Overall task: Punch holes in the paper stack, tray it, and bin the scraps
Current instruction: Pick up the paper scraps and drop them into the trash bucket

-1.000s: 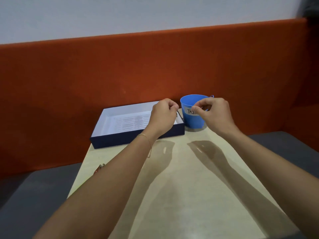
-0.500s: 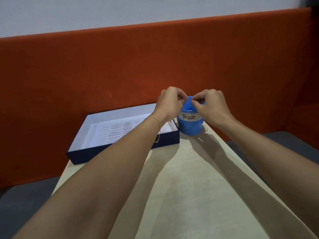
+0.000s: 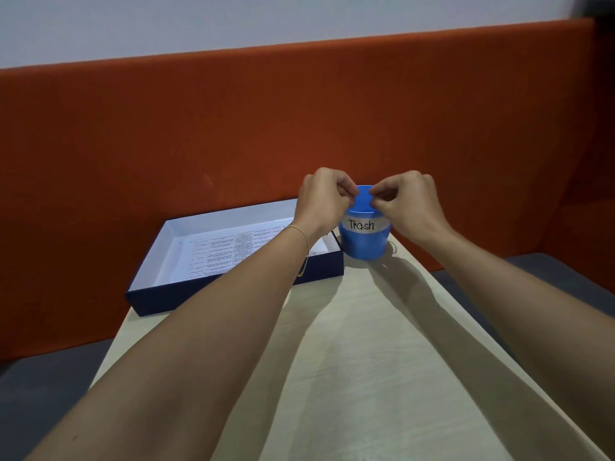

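A small blue bucket (image 3: 364,245) labelled "Trash" stands at the far end of the pale table (image 3: 366,361). My left hand (image 3: 324,197) and my right hand (image 3: 407,201) hover just over its rim, one on each side, fingertips pinched together. Anything held between the fingers is too small to see. Left of the bucket and touching it lies a dark blue tray (image 3: 233,294) with a white inside. A printed paper stack (image 3: 226,251) lies flat in it, partly hidden by my left forearm.
An orange padded partition (image 3: 299,111) rises right behind the table's far edge. Grey seating (image 3: 43,394) lies lower on both sides of the narrow table. No hole punch is in view.
Both hands have moved up and together from beside the bucket to over its opening. The view has shifted, so tray and bucket sit lower in frame. Two small scraps seen on the table earlier no longer show.
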